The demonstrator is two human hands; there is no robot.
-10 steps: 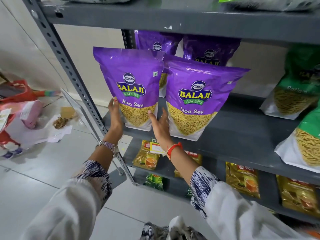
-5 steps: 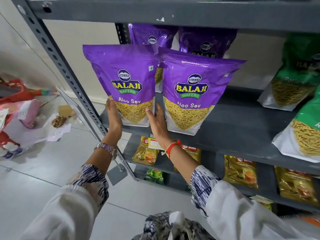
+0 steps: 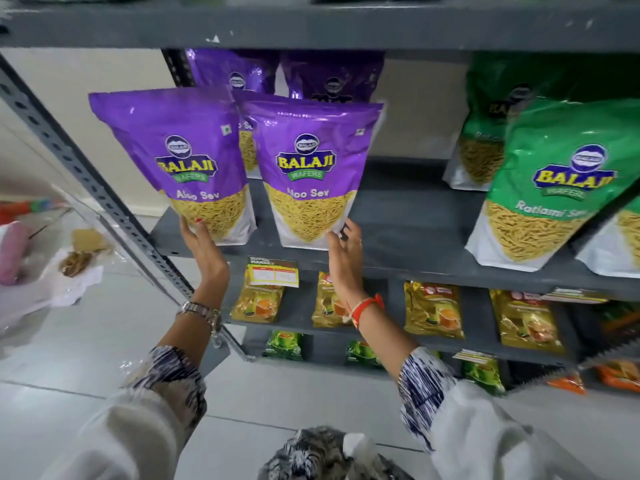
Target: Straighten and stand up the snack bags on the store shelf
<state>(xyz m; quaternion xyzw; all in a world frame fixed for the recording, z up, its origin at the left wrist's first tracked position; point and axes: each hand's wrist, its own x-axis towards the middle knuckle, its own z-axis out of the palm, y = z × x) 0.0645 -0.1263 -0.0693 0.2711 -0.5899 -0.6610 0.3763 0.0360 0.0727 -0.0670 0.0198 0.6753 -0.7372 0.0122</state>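
Just above fingers (image 3: 194, 226): purple bags (image 3: 194, 161)

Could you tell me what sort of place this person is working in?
Most likely a small grocery shop or its stockroom: grey metal shelving holds rows of identical purple Aloo Sev bags and green Ratlami Sev bags, and a supermarket price tag hangs from the shelf edge.

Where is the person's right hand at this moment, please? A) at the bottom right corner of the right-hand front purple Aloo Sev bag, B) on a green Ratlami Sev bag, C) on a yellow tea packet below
A: the right hand touches the lower right corner of the right-hand front purple Aloo Sev bag.
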